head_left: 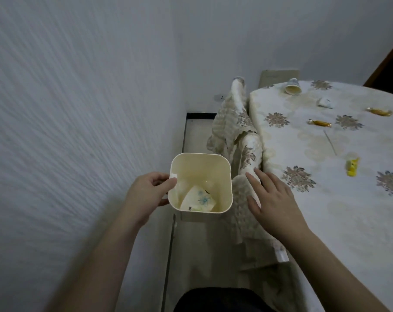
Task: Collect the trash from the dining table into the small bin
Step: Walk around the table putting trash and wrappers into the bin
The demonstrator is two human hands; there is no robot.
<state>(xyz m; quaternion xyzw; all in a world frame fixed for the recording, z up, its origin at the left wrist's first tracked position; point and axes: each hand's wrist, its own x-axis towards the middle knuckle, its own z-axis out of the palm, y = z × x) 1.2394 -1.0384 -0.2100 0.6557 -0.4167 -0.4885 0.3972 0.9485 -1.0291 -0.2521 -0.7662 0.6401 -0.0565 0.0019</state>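
Note:
My left hand [146, 194] grips the left rim of a small cream bin [222, 167], held above the floor beside the table. Inside the bin lies a printed paper packet [199, 200]. My right hand [274, 199] hovers open, fingers straight, just right of the bin over the table's draped edge. On the floral tablecloth [326, 221] lie a tipped paper cup [292, 87], a white crumpled wrapper [325, 102], two amber candy wrappers [319, 123] [380, 111], a thin stick [330, 142] and a yellow crumpled wrapper [352, 166].
A chair [236, 122] draped in matching cloth stands pushed against the table's far left edge, behind the bin. A white textured wall [67, 109] runs close on the left. A narrow strip of tiled floor [195, 136] lies between wall and table.

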